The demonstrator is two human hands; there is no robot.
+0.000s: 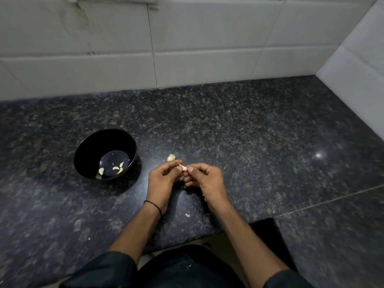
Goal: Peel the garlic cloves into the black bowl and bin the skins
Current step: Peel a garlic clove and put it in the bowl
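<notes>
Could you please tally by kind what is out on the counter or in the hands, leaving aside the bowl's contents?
black bowl: 1
garlic clove, pinched between left hand and right hand: 1
garlic piece lying beyond the hands: 1
skin scrap between the wrists: 1
Total: 4

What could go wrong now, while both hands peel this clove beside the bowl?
1. The clove, pinched between the left hand and right hand, is over the counter, not the bowl; if it slips, it may land on the stone.
2. A skin scrap lies near the counter's edge and could fall off; no bin is in view.
</notes>
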